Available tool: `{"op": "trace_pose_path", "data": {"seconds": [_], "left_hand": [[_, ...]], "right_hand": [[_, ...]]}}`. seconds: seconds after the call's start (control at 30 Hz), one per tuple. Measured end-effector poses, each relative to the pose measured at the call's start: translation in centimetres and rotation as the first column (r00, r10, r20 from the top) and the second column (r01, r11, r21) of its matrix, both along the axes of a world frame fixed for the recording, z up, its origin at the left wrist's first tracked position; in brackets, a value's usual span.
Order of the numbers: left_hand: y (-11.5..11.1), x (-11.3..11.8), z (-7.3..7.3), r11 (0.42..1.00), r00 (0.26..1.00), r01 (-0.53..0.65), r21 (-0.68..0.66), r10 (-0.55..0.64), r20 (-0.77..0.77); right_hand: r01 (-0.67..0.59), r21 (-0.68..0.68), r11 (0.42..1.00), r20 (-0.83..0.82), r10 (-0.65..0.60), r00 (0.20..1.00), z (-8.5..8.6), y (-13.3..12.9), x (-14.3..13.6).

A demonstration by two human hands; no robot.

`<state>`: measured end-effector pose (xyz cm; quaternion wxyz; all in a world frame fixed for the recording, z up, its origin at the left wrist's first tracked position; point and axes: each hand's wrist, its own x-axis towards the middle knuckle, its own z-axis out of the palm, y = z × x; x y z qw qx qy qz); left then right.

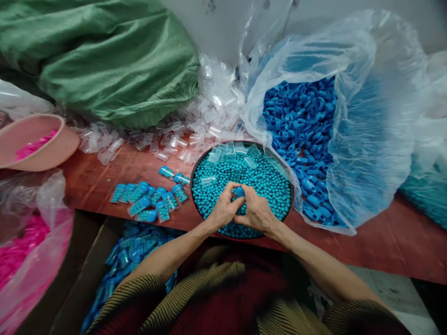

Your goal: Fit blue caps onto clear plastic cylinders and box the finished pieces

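Note:
Over a round tray (294, 197) filled with turquoise beads (274, 193), my left hand (225, 205) and my right hand (257, 210) meet with bent fingers. Between their fingertips shows a blue cap (239, 191); the small bottle under it is mostly hidden by the fingers. Several clear, open containers (208, 181) lie on the beads, most of them toward the tray's far side. Left of the tray, small clear bottles (163, 211) with blue caps and turquoise beads inside rest in a loose group on the red table.
Clear containers (178, 142) are heaped behind the tray, beside a green sack (122, 60). At right an open plastic bag (373, 139) spills blue caps (303, 121). A pink basin (45, 153) stands far left. Below the table edge (366, 253), a box holds filled bottles (129, 251).

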<state>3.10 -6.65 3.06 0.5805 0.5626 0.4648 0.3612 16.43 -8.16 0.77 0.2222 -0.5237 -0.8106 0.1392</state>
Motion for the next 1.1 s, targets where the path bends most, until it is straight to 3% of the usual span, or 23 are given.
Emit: {"op": "trace_pose_path", "data": {"seconds": [0.23, 0.33, 0.43, 0.53, 0.6, 0.67, 0.73, 0.77, 0.8, 0.83, 0.9, 0.97, 1.03, 1.1], "left_hand": [[-1.2, 0.4, -1.3, 0.996, 0.954, -0.051, 0.074, 0.071, -0.291], [-1.2, -0.3, -1.5, 0.990, 0.917, -0.012, 0.138, 0.066, -0.393], [-0.7, -3.1, -1.0, 0.987, 0.891, 0.002, 0.159, 0.070, -0.449], [-0.3, -8.3, -0.2, 0.975, 0.812, -0.092, 0.202, 0.191, -0.551], [-0.4, -12.1, 0.3, 0.953, 0.691, -0.156, 0.260, 0.294, -0.660], [-0.7, -15.0, 0.8, 0.912, 0.467, -0.204, 0.355, 0.409, -0.784], [-1.0, -16.2, 1.0, 0.848, 0.242, -0.225, 0.481, 0.527, -0.815], [-1.1, -16.2, 1.0, 0.819, 0.189, -0.215, 0.531, 0.569, -0.800], [-1.1, -15.6, 1.0, 0.802, 0.197, -0.195, 0.564, 0.596, -0.779], [-1.1, -14.7, 0.8, 0.801, 0.264, -0.167, 0.574, 0.598, -0.757], [-0.5, -12.0, 0.2, 0.842, 0.496, -0.098, 0.530, 0.503, -0.708], [0.7, -8.9, -0.6, 0.906, 0.708, -0.047, 0.421, 0.327, -0.626], [2.4, -5.9, -1.7, 0.945, 0.801, -0.039, 0.324, 0.224, -0.555], [4.2, -3.5, -2.7, 0.959, 0.822, -0.026, 0.282, 0.181, -0.539]], "right_hand": [[-0.034, -0.093, 0.995, 0.140, 0.047, 0.989, -0.9, -0.6, -0.5], [-0.010, -0.170, 0.985, 0.174, 0.040, 0.984, -0.5, -0.9, -1.3], [-0.078, -0.231, 0.970, 0.172, 0.119, 0.978, 0.4, -0.5, -1.5], [-0.087, -0.212, 0.973, 0.147, 0.120, 0.982, 0.8, 1.2, -0.8], [-0.035, -0.169, 0.985, 0.153, 0.062, 0.986, 0.8, 2.8, -0.1], [0.019, -0.132, 0.991, 0.180, 0.005, 0.984, 0.7, 4.7, 0.2], [0.077, -0.121, 0.990, 0.221, -0.049, 0.974, 0.7, 6.6, 0.1], [0.105, -0.125, 0.987, 0.245, -0.072, 0.967, 0.7, 7.5, -0.1], [0.128, -0.133, 0.983, 0.270, -0.089, 0.959, 0.6, 8.3, -0.3], [0.143, -0.143, 0.979, 0.293, -0.096, 0.951, 0.5, 9.0, -0.5], [0.134, -0.165, 0.977, 0.322, -0.076, 0.944, 0.1, 10.0, -0.7], [0.072, -0.176, 0.982, 0.306, -0.015, 0.952, -0.5, 10.4, -0.6], [-0.013, -0.164, 0.986, 0.249, 0.054, 0.967, -1.0, 10.3, 0.0], [-0.075, -0.137, 0.988, 0.192, 0.100, 0.976, -1.4, 9.9, 0.8]]}}
